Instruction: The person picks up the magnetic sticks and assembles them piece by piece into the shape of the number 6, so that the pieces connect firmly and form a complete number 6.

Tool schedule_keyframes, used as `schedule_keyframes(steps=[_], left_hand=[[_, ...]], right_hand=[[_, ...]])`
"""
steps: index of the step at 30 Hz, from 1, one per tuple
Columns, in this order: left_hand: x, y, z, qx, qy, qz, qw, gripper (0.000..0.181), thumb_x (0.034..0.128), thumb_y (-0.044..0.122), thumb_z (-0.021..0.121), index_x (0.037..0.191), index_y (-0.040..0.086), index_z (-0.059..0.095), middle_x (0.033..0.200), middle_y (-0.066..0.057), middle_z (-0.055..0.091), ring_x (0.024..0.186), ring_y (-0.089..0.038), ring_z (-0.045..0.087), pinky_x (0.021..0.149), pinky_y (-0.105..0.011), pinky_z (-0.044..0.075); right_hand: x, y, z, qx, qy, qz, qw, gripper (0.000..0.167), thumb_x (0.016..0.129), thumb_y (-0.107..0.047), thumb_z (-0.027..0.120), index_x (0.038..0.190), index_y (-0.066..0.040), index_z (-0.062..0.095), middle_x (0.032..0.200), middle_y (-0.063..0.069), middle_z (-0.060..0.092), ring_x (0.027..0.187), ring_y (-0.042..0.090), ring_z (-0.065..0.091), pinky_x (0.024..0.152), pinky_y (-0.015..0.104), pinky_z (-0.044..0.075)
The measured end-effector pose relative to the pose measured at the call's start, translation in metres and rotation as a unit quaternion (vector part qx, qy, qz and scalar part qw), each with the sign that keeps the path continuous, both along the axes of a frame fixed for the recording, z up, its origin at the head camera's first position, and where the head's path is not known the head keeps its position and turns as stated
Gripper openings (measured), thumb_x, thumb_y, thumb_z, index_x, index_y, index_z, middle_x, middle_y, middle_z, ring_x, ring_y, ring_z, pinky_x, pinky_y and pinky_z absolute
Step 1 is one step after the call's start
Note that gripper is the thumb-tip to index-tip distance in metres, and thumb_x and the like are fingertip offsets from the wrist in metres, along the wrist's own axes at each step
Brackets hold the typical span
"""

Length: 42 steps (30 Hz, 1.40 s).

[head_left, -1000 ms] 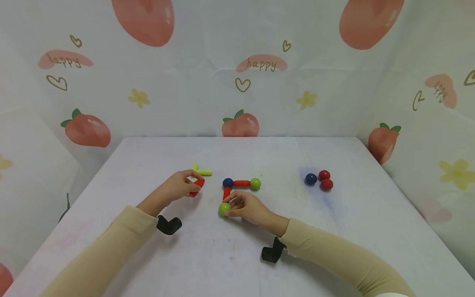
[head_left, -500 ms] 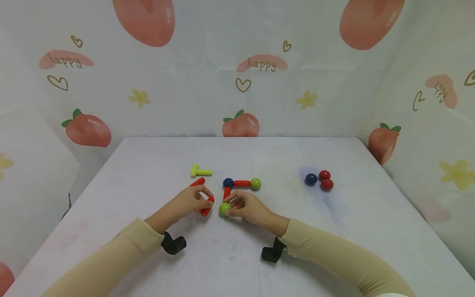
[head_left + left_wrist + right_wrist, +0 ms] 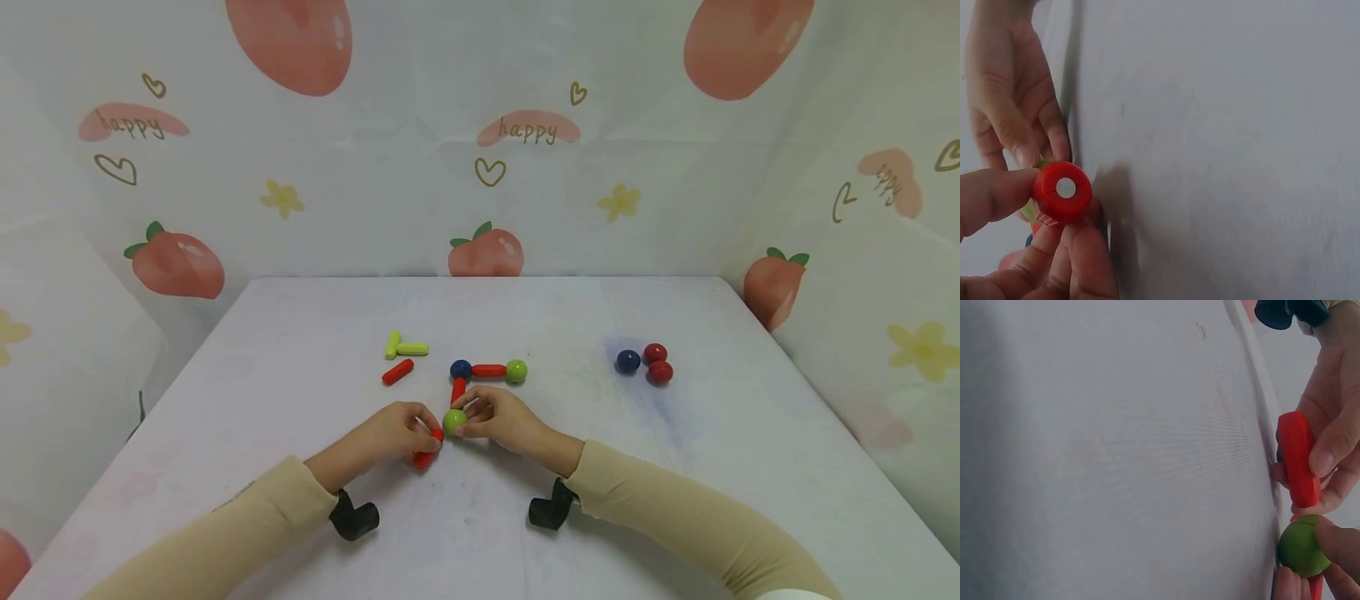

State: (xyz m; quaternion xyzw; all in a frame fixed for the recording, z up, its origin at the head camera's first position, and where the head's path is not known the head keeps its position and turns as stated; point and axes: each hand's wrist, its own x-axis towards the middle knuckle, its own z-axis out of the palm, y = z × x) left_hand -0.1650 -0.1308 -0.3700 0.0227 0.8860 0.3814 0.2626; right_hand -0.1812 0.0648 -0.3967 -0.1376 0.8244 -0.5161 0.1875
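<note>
Probably light, stiff and slick, the red faceted plastic-looking rod [image 3: 423, 460], below centre in the head view, suits a mid-length pinch — the left hand [image 3: 399, 433] has its fingers curled on it, the right hand [image 3: 507, 422] pinching the glossy green ball [image 3: 453, 422] just beside.

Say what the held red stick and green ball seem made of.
Red stick: probably plastic, smooth and faceted, with a pale disc, perhaps a magnet, in its end. Green ball: smooth, shiny in the head view, perhaps plastic or painted metal.
</note>
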Motion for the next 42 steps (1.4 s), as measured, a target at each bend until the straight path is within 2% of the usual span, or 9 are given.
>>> schedule_keyframes(steps=[5, 11, 17, 23, 29, 35, 42], left_hand=[[0.003, 0.004, -0.001, 0.002, -0.001, 0.004, 1.0000, 0.020, 0.0814, 0.020, 0.070, 0.097, 0.011, 0.062, 0.073, -0.002, 0.058, 0.062, -0.013, 0.052, 0.057, -0.022, 0.041], [0.005, 0.009, -0.001, -0.004, -0.007, 0.026, 0.9996, 0.021, 0.0812, 0.021, 0.071, 0.096, 0.010, 0.061, 0.072, -0.003, 0.057, 0.063, -0.013, 0.052, 0.057, -0.021, 0.041], [0.007, 0.012, -0.001, -0.001, -0.003, 0.037, 0.9993, 0.019, 0.0812, 0.020, 0.071, 0.093, 0.008, 0.062, 0.072, -0.002, 0.058, 0.062, -0.012, 0.051, 0.056, -0.021, 0.040], [0.010, 0.014, 0.000, 0.014, -0.009, 0.044, 0.9989, 0.019, 0.0821, 0.019, 0.070, 0.092, 0.005, 0.061, 0.073, -0.002, 0.062, 0.063, -0.011, 0.054, 0.058, -0.021, 0.042], [0.012, 0.018, -0.002, 0.029, -0.018, 0.055, 0.9979, 0.018, 0.0821, 0.018, 0.070, 0.089, 0.004, 0.060, 0.072, -0.003, 0.064, 0.058, -0.008, 0.058, 0.058, -0.019, 0.047], [0.014, 0.020, -0.003, 0.047, -0.029, 0.063, 0.9965, 0.019, 0.0816, 0.017, 0.071, 0.087, 0.004, 0.058, 0.073, -0.003, 0.063, 0.057, -0.008, 0.057, 0.057, -0.017, 0.047], [0.013, 0.020, -0.004, 0.065, -0.044, 0.071, 0.9944, 0.021, 0.0816, 0.015, 0.071, 0.091, 0.002, 0.056, 0.076, -0.005, 0.064, 0.059, -0.008, 0.058, 0.059, -0.018, 0.052]], right_hand=[[0.000, 0.000, 0.000, -0.001, -0.002, 0.001, 1.0000, 0.030, 0.078, -0.014, 0.075, 0.106, -0.013, 0.064, 0.092, 0.004, 0.063, 0.079, 0.013, 0.057, 0.069, 0.022, 0.048], [0.000, -0.001, 0.001, 0.002, -0.005, -0.003, 1.0000, 0.030, 0.078, -0.016, 0.075, 0.105, -0.013, 0.065, 0.091, 0.003, 0.063, 0.080, 0.013, 0.057, 0.068, 0.022, 0.049], [0.001, -0.001, 0.001, 0.002, -0.004, -0.004, 1.0000, 0.030, 0.078, -0.015, 0.075, 0.105, -0.013, 0.065, 0.092, 0.004, 0.064, 0.080, 0.013, 0.057, 0.069, 0.022, 0.049], [0.001, -0.001, 0.002, 0.001, -0.001, -0.002, 1.0000, 0.029, 0.078, -0.015, 0.075, 0.105, -0.013, 0.064, 0.092, 0.004, 0.064, 0.080, 0.013, 0.058, 0.070, 0.022, 0.050], [0.001, 0.000, 0.001, -0.003, 0.001, 0.001, 1.0000, 0.029, 0.079, -0.013, 0.074, 0.105, -0.012, 0.064, 0.092, 0.005, 0.063, 0.079, 0.012, 0.058, 0.069, 0.022, 0.049], [0.000, 0.000, 0.001, -0.004, -0.007, -0.002, 1.0000, 0.028, 0.079, -0.012, 0.074, 0.105, -0.012, 0.064, 0.092, 0.005, 0.063, 0.079, 0.013, 0.058, 0.070, 0.022, 0.050], [0.000, 0.000, 0.001, -0.005, -0.006, 0.001, 1.0000, 0.028, 0.079, -0.012, 0.074, 0.105, -0.013, 0.064, 0.092, 0.005, 0.063, 0.080, 0.013, 0.058, 0.070, 0.023, 0.050]])
